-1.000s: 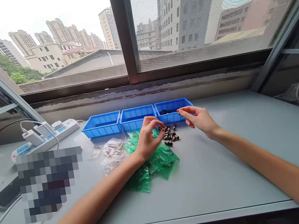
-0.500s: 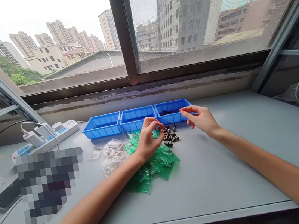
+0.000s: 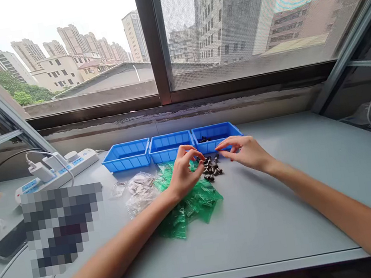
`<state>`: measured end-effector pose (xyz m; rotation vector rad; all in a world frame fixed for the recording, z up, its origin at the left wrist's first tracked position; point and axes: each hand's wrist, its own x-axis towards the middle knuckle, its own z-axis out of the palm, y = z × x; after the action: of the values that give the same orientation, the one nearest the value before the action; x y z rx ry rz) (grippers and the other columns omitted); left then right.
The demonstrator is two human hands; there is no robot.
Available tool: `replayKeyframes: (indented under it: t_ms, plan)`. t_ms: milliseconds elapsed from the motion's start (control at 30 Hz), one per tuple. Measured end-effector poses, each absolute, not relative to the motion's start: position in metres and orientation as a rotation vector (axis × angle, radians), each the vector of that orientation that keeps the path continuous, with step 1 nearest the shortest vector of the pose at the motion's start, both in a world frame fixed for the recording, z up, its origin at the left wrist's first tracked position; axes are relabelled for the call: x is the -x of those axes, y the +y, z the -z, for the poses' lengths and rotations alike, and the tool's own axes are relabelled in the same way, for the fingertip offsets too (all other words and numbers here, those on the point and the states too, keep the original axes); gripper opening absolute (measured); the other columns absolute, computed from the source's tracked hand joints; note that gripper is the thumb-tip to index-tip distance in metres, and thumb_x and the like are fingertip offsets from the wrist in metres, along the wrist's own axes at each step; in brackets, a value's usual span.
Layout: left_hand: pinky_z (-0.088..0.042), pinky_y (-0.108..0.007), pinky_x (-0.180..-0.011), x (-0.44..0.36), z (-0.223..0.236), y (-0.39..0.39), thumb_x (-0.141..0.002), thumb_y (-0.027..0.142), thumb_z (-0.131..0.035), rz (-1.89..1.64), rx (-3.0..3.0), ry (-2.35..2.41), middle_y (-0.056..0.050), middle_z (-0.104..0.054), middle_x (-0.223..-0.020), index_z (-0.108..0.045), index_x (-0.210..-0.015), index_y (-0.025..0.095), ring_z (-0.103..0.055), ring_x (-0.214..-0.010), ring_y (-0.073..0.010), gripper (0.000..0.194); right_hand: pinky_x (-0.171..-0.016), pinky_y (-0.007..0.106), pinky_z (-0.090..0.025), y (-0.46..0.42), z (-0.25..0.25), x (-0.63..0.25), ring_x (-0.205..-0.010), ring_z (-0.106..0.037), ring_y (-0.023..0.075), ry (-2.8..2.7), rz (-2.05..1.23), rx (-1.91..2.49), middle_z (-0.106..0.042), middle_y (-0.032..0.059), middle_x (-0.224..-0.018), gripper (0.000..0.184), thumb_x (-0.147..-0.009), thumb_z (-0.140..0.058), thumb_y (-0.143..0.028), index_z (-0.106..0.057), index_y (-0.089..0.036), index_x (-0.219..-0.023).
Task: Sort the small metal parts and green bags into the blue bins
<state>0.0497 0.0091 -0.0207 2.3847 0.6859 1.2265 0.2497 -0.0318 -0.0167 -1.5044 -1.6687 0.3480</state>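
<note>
Lying mid-frame, axes mixed: dark bolt-like parts (image 3: 216,171) — left hand (image 3: 184,175) leftward, right hand (image 3: 250,153) upper right, neither clearly nearer; both pinches parted.

Plugs (image 3: 40,172) in power strip (image 3: 58,175); phone (image 3: 9,243) at left.

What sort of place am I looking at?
Likely an indoor work desk by a window: blue bins, loose small parts and a power strip sit on it.
</note>
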Motion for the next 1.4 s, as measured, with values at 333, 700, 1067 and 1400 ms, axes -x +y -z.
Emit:
replayKeyframes:
  t_ms: [333,700,1067,1400]
  plan:
    - [-0.044,-0.023,-0.061,-0.0500,0.0221,0.0091,-0.075,0.006,-0.054,-1.236,-2.385,0.678,-0.005,-0.050,-0.091,-0.058,-0.076,0.018,-0.053,-0.086,-0.0150,0.012,-0.050,0.023,-0.037,-0.0327,0.0222,-0.2495,-0.055,-0.055,0.0115,-1.938,-0.067,1.741,-0.071,-0.0024,-0.089,0.022,-0.074,-0.057,-0.020,-0.073,-0.030,-0.084]
    - [-0.045,-0.021,-0.059,-0.0490,0.0221,0.0096,-0.074,0.005,-0.055,-1.248,-2.394,0.662,-0.005,-0.050,-0.091,-0.058,-0.077,0.018,-0.054,-0.086,-0.0146,0.013,-0.050,0.022,-0.036,-0.0336,0.0205,-0.2491,-0.056,-0.055,0.0108,-1.956,0.011,1.764,-0.071,-0.0041,-0.084,0.021,-0.072,-0.058,-0.020,-0.072,-0.029,-0.084]
    - [-0.044,-0.022,-0.060,-0.0491,0.0221,0.0099,-0.075,0.007,-0.054,-1.244,-2.384,0.658,-0.005,-0.050,-0.091,-0.058,-0.077,0.017,-0.053,-0.087,-0.0145,0.012,-0.050,0.023,-0.036,-0.0343,0.0203,-0.2462,-0.055,-0.055,0.0111,-1.957,0.050,1.783,-0.070,-0.0044,-0.081,0.018,-0.070,-0.060,-0.024,-0.072,-0.029,-0.083]
    - [-0.045,-0.022,-0.062,-0.0493,0.0222,0.0089,-0.074,0.008,-0.055,-1.254,-2.383,0.624,-0.004,-0.051,-0.088,-0.058,-0.077,0.017,-0.054,-0.084,-0.0142,0.011,-0.050,0.022,-0.035,-0.0354,0.0186,-0.2422,-0.052,-0.054,0.0111,-1.852,0.017,1.746,-0.068,-0.0042,-0.072,0.017,-0.065,-0.057,-0.024,-0.069,-0.028,-0.077]
